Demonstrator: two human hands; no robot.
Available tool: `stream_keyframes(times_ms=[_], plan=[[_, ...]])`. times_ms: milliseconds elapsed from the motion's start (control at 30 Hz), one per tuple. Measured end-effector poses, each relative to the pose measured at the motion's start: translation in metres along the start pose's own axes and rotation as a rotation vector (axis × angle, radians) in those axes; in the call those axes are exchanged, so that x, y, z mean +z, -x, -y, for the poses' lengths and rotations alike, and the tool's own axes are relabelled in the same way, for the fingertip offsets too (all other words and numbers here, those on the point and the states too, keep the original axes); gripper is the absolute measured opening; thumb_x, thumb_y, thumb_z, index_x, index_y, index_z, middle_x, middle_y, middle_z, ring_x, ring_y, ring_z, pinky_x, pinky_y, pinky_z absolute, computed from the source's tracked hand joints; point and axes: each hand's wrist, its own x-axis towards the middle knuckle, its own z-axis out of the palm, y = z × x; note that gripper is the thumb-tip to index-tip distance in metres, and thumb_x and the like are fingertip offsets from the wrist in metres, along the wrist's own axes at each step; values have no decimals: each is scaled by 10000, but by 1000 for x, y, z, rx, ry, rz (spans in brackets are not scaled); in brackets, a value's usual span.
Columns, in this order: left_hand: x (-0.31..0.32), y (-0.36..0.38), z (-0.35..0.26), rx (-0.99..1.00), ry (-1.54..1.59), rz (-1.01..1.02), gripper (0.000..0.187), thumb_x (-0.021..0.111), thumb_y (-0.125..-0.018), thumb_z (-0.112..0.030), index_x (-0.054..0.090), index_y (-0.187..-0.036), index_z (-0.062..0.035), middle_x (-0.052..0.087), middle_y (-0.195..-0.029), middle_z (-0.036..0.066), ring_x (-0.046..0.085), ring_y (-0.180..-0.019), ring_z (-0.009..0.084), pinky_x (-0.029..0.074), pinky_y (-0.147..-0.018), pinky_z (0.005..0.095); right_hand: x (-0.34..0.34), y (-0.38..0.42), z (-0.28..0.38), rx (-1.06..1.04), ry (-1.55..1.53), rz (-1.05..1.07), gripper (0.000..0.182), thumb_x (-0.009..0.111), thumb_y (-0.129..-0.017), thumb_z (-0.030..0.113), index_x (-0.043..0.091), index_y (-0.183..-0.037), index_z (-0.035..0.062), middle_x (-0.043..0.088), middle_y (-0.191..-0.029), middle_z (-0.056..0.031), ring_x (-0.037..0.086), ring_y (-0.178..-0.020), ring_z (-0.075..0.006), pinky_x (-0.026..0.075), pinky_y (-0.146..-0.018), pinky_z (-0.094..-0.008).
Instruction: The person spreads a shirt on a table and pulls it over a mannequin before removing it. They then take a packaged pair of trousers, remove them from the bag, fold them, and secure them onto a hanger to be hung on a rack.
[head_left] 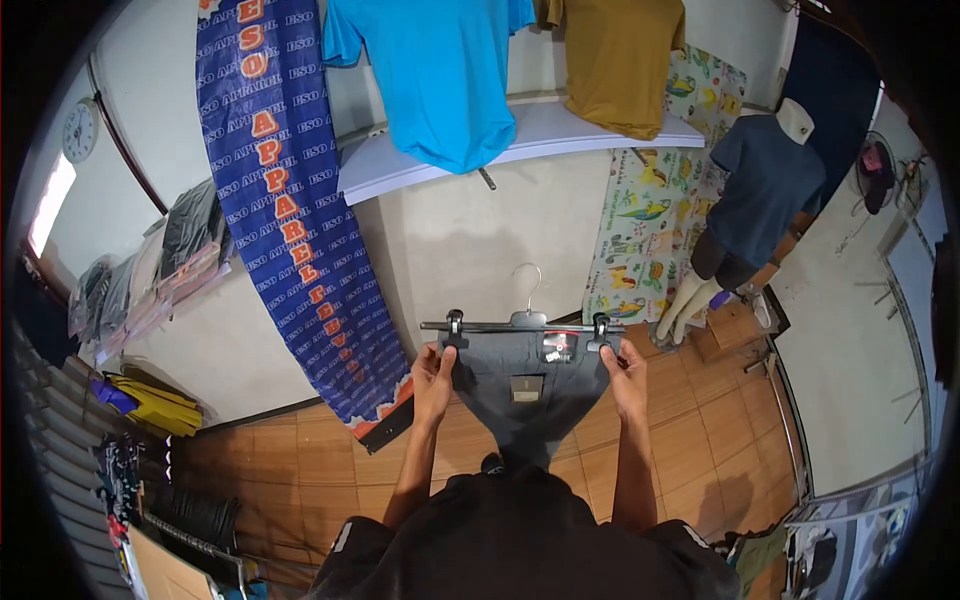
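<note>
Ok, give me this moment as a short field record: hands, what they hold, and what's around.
left hand: grips left edge of the grey shorts, under the left clip
right hand: grips right edge of the shorts, under the right clip
clip hanger: level, both clips on the waistband
shorts: hang in front of the person, tags showing
behind: blue banner, blue T-shirt, mustard T-shirt, mannequin
</note>
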Motion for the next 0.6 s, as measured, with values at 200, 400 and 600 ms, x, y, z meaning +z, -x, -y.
stream_keyframes(times_ms=[200, 400, 600], plan=[[22, -73, 18, -4, -59, -44, 211, 680, -983, -223, 564, -895, -70, 531, -846, -52, 447, -799, 46, 373, -732, 212, 14, -92, -17, 8, 0, 71, 132, 683, -962, 127, 670, -1030, 14, 625, -879, 59, 505, -795, -28, 402, -716, -202], [44, -147, 51, -9, -85, -152, 247, 716, -959, -258, 582, -892, -62, 520, -820, -60, 444, -784, 54, 367, -708, 221, 32, -212, -60, 4, -1, 108, 132, 693, -952, 114, 664, -996, -6, 617, -860, 51, 487, -793, -31, 386, -700, -197], [60, -223, 93, 10, -128, -281, 219, 729, -946, -227, 611, -910, -45, 552, -813, -50, 477, -757, 66, 395, -692, 228, 58, -308, -61, 60, 24, 217, 162, 711, -936, 131, 682, -1008, -11, 632, -861, 19, 517, -795, -74, 411, -716, -238]])
